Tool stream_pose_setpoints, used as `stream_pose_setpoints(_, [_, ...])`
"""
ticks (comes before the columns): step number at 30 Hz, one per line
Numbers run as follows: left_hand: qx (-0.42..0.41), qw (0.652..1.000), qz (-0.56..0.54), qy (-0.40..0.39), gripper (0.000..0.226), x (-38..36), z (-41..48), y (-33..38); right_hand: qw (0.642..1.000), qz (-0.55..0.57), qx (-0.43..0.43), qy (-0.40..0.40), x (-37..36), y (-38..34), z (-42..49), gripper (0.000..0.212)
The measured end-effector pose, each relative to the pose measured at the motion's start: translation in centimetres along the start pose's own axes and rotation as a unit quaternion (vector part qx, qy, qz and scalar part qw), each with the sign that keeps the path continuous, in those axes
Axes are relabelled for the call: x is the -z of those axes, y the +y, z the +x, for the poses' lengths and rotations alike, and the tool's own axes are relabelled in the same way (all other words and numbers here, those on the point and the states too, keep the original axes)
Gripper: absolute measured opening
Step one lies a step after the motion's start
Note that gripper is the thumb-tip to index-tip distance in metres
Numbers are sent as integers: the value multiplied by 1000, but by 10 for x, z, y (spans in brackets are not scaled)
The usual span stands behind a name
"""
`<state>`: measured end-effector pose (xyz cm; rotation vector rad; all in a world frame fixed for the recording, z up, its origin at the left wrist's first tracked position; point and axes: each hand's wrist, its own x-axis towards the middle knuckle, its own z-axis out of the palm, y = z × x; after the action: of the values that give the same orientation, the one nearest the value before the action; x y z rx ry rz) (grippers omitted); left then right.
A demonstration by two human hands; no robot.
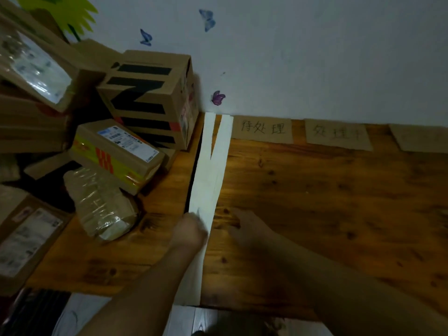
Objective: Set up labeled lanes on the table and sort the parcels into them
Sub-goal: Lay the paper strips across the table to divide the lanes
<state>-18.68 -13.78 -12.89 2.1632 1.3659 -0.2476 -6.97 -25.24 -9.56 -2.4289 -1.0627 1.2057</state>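
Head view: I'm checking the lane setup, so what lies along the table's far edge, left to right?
Black-striped cardboard box → white paper strips → first handwritten label → second handwritten label → third label, cut off by the frame's edge.

Butterfly stickers (207,20) and green decal (72,13) on wall (315,57).

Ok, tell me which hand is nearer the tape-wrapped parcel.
Left. The left hand holds the white paper strip just right of the tape-wrapped parcel; the right hand rests flat on the table, farther right, beyond the strip.
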Motion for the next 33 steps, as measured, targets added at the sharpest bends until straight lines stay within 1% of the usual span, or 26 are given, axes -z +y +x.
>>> stream_pose_setpoints(1, [-8, 1000, -2, 5, 22, -2, 2, 0, 1000, 7, -9, 0, -5, 0, -4, 60])
stream_pose_setpoints(3, [6, 1000, 12, -10, 32, 0, 4, 2, 1000, 13, -16, -3, -11, 0, -12, 60])
stream_pose_setpoints(5, [25, 999, 39, -7, 30, 6, 3, 2, 1000, 20, -20, 1, -16, 1, -21, 59])
stream_pose_setpoints(7, [48, 999, 15, 12, 27, 13, 1, 0, 999, 40, -25, 6, -16, 4, -25, 59])
stream_pose_setpoints(8, [61, 998, -25, 11, 28, 17, -1, -1, 998, 56, -33, 10, -15, 4, -26, 59])
stream_pose_setpoints(10, [79, 983, -163, -9, 29, 31, -5, 2, 995, 87, -42, 8, -13, -2, -28, 58])
stream_pose_setpoints(12, [95, 942, -320, -46, 28, 45, -10, 14, 989, 143, -19, 2, -8, -16, -34, 53])
stream_pose_setpoints(13, [101, 919, -376, -60, 28, 52, -15, 22, 980, 199, -3, -6, -5, -24, -38, 48])
stream_pose_setpoints(15, [77, 894, -434, -76, 24, 64, -23, 41, 951, 310, 18, -17, 3, -40, -46, 34])
stream_pose_setpoints(16, [59, 886, -453, -84, 22, 69, -27, 51, 945, 326, 25, -7, 7, -45, -50, 27])
stream_pose_setpoints(17, [46, 879, -467, -90, 21, 74, -30, 61, 948, 318, 28, 12, 13, -49, -53, 21])
stream_pose_setpoints(19, [24, 867, -485, -110, 18, 80, -34, 78, 961, 271, 21, 55, 24, -48, -59, 18])
stream_pose_setpoints(21, [12, 851, -509, -131, 11, 85, -35, 95, 970, 233, 4, 66, 35, -40, -70, 17])
stream_pose_setpoints(22, [10, 840, -526, -135, 7, 86, -32, 104, 974, 219, -3, 55, 40, -33, -78, 21])
stream_pose_setpoints(23, [6, 832, -539, -133, 9, 89, -30, 115, 978, 207, -12, 33, 44, -24, -86, 27])
stream_pose_setpoints(25, [-7, 822, -555, -128, 25, 90, -21, 138, 979, 198, -38, -26, 50, -1, -103, 35])
stream_pose_setpoints(26, [-17, 820, -557, -132, 31, 89, -18, 152, 976, 205, -51, -44, 53, 11, -110, 35])
stream_pose_setpoints(27, [-27, 817, -557, -143, 33, 86, -17, 167, 973, 221, -59, -41, 56, 23, -114, 34])
stream_pose_setpoints(28, [-35, 815, -556, -159, 32, 80, -18, 183, 968, 242, -61, -18, 62, 34, -114, 33])
stream_pose_setpoints(31, [-48, 809, -549, -206, 23, 55, -27, 231, 944, 303, -71, 114, 87, 65, -102, 34])
stream_pose_setpoints(33, [-40, 808, -545, -219, 18, 38, -29, 261, 932, 309, -83, 170, 108, 87, -93, 33])
